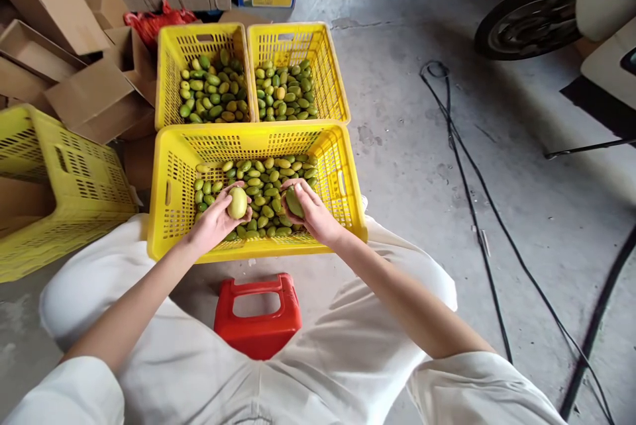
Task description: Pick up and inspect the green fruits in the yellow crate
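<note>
In my left hand (217, 218) rests a pale yellow-green oval fruit (237, 203), with my fingers curled round it. A darker green oval fruit (295, 201) is gripped by my right hand (314, 213), the thumb lying over it. Both hands are above a large yellow perforated crate (256, 255) right in front of me. Many loose oval fruits (268, 177) cover part of its floor, mostly green with some yellowish ones. The exact kind of fruit is not clear.
Behind stand two smaller yellow crates, left (171, 74) and right (325, 74), both holding similar fruits. A red plastic stool (258, 332) sits between my legs. Cardboard boxes (94, 97) and another yellow crate (82, 180) are at left. Black cables (464, 193) cross the right floor near a wheel (529, 21).
</note>
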A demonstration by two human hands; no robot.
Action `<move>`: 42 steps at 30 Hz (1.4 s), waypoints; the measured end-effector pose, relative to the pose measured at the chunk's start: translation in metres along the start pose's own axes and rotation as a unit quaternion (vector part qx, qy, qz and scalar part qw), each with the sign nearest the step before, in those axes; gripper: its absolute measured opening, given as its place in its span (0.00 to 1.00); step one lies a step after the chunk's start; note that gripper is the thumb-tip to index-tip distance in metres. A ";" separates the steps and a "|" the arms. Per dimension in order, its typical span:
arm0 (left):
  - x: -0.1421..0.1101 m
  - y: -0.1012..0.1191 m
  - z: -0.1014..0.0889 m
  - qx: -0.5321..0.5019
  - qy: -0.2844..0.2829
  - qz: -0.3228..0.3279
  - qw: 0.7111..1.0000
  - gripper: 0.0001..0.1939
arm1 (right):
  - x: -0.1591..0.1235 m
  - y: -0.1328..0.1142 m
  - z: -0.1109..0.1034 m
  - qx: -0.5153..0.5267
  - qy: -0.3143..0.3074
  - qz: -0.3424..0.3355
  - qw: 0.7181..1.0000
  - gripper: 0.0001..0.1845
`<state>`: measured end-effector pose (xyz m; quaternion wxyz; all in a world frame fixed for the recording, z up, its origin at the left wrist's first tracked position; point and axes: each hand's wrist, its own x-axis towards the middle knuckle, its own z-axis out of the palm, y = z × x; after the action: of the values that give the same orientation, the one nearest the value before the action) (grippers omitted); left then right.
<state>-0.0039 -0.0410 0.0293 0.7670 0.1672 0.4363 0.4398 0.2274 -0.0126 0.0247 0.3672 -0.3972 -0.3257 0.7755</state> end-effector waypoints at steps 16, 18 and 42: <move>0.011 0.003 -0.002 0.056 0.022 0.050 0.997 0.20 | 0.002 0.005 0.003 0.103 -0.037 0.042 0.993 0.24; 0.010 0.003 0.001 0.083 0.025 0.038 0.995 0.19 | 0.003 0.007 0.004 0.082 -0.039 0.049 0.995 0.25; 0.011 0.002 0.000 0.073 0.092 0.006 0.993 0.19 | 0.010 0.011 -0.007 0.068 -0.037 0.114 0.990 0.23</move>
<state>-0.0023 -0.0305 0.0249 0.7066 0.1846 0.5349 0.4249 0.2255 -0.0081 0.0093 0.2906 -0.3771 -0.2376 0.8467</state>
